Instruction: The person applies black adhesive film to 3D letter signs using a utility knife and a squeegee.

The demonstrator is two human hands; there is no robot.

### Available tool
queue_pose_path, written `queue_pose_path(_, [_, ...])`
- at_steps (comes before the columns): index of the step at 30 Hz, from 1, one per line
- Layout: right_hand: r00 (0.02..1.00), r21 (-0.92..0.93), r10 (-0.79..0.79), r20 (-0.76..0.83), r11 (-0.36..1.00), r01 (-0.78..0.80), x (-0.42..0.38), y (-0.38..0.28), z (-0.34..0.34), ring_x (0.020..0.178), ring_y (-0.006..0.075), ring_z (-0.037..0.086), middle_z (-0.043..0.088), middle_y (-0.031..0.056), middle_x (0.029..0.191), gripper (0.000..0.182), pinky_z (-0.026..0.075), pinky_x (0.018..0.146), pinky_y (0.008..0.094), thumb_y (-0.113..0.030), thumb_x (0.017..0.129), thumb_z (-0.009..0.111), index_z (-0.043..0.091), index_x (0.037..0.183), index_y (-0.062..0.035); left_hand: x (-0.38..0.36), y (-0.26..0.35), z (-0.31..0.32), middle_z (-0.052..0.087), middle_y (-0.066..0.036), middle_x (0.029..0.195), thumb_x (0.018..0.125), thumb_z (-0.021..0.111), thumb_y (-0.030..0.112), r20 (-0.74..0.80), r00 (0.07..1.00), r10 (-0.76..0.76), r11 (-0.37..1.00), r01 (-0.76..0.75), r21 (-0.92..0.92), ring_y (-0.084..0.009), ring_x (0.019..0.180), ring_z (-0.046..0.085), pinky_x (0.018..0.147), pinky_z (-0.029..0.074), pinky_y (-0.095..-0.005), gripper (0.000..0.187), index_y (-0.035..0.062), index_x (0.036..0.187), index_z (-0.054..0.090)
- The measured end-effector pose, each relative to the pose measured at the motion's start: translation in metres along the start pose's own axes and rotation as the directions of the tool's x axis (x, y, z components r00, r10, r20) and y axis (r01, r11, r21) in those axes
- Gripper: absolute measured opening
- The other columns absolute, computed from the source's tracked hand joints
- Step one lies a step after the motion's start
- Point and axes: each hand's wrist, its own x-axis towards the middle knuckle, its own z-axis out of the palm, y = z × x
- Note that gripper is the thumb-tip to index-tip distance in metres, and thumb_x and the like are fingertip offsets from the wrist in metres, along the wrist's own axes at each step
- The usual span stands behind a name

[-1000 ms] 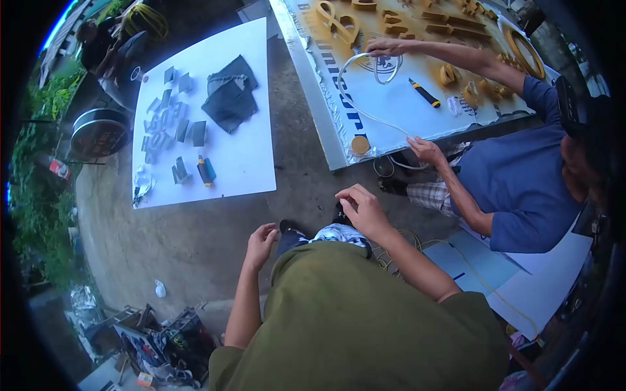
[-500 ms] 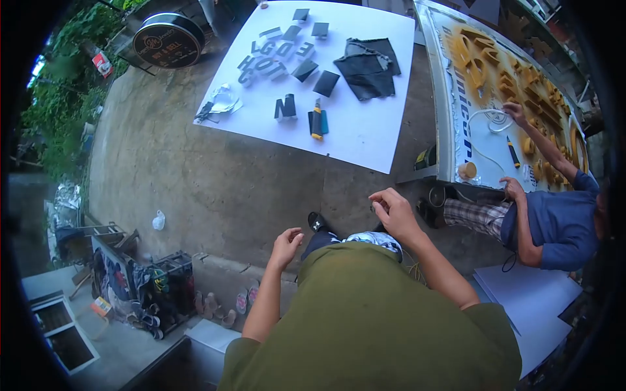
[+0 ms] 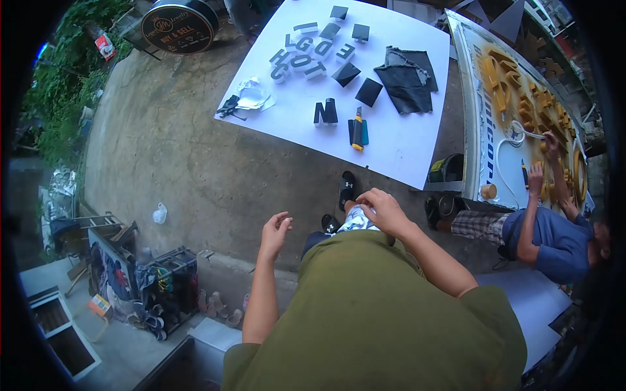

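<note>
My left hand (image 3: 276,236) hangs in the air over the concrete floor, fingers loosely bent and nothing seen in it. In front of my shorts (image 3: 358,220) is my right hand (image 3: 387,212), its fingers partly curled and the thumb apart; I see nothing held there. Ahead of both hands lies a white board (image 3: 287,133) on which dark-faced letters stand, among them an N (image 3: 325,112). A yellow and black utility knife (image 3: 357,130) rests near the board's front edge, over a dark green piece (image 3: 364,133). Neither hand touches the board.
Crumpled paper (image 3: 253,96) and torn black sheet (image 3: 407,78) lie on the board. To the right, a person in a blue shirt (image 3: 557,241) handles a white cord (image 3: 502,153) at a sign panel with yellow letters (image 3: 502,85). A bucket (image 3: 447,168) stands between the tables.
The view has shifted, so the board sits further right. My feet have moved, and my right hand is closer to my shorts. The other person has raised the lower hand.
</note>
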Motion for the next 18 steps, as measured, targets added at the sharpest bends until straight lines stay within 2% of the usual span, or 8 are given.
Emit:
queue_pose_path(3, [0.999,0.003,0.051,-0.009,0.999,-0.051,0.047,0.02,0.002,0.105,0.0361,0.068,0.07,0.0147,0.105,0.018,0.054,0.094,0.0465,-0.017,0.099,0.068,0.074,0.11,-0.0041,0.012,0.012,-0.002,0.074,-0.012,0.128,0.108,0.067,0.02,-0.009,0.999,-0.044,0.999,0.045,0.03,-0.0144,0.099,0.07,0.092,0.056,-0.0295,0.042,-0.0001,0.145,0.061])
queue_pose_path(5, [0.996,0.072,0.084,-0.015,0.994,-0.083,0.08,0.028,0.001,0.103,0.0357,0.07,0.072,0.0165,0.106,0.019,0.056,0.093,0.0455,-0.015,0.099,0.068,0.074,0.112,-0.0029,0.024,0.019,-0.007,0.075,-0.011,0.127,0.108,0.067,0.021,-0.025,0.997,-0.077,0.996,0.078,0.038,-0.014,0.099,0.07,0.091,0.056,-0.0288,0.043,0.0003,0.146,0.06])
queue_pose_path(11, [0.983,0.205,0.168,-0.07,0.967,-0.151,0.153,0.044,-0.016,0.094,0.034,0.073,0.075,0.0172,0.101,0.021,0.057,0.087,0.0437,-0.014,0.099,0.067,0.074,0.113,-0.0002,0.077,0.077,-0.009,0.075,-0.012,0.129,0.108,0.067,0.02,-0.049,0.997,-0.066,0.994,0.07,0.08,-0.0144,0.099,0.071,0.091,0.056,-0.0295,0.044,0.0005,0.147,0.059])
queue_pose_path(15, [0.922,0.324,0.373,-0.103,0.889,-0.323,0.172,0.061,-0.023,0.086,0.0284,0.074,0.077,0.0166,0.098,0.022,0.058,0.083,0.0397,-0.014,0.1,0.067,0.075,0.116,-0.0003,0.126,0.107,0.004,0.073,-0.016,0.13,0.108,0.067,0.02,0.042,0.998,-0.045,0.992,0.039,0.117,-0.0167,0.1,0.071,0.093,0.056,-0.032,0.047,0.0003,0.149,0.056])
queue_pose_path(16, [0.899,0.329,0.425,-0.103,0.868,-0.372,0.175,0.063,-0.025,0.086,0.0255,0.074,0.078,0.0166,0.097,0.022,0.058,0.082,0.038,-0.014,0.101,0.067,0.075,0.115,0.0002,0.141,0.113,0.005,0.071,-0.019,0.134,0.107,0.068,0.019,0.084,0.995,-0.049,0.99,0.037,0.137,-0.018,0.104,0.071,0.096,0.057,-0.0331,0.053,0.0008,0.154,0.05])
queue_pose_path(18, [0.88,0.324,0.451,-0.151,0.863,-0.387,0.181,0.075,-0.021,0.086,0.0256,0.074,0.078,0.017,0.097,0.022,0.058,0.082,0.0378,-0.014,0.101,0.067,0.075,0.115,0.0003,0.174,0.123,0.011,0.069,-0.021,0.137,0.105,0.071,0.02,0.128,0.992,0.011,0.971,-0.041,0.234,-0.0202,0.104,0.073,0.094,0.058,-0.0343,0.061,0.002,0.157,0.044])
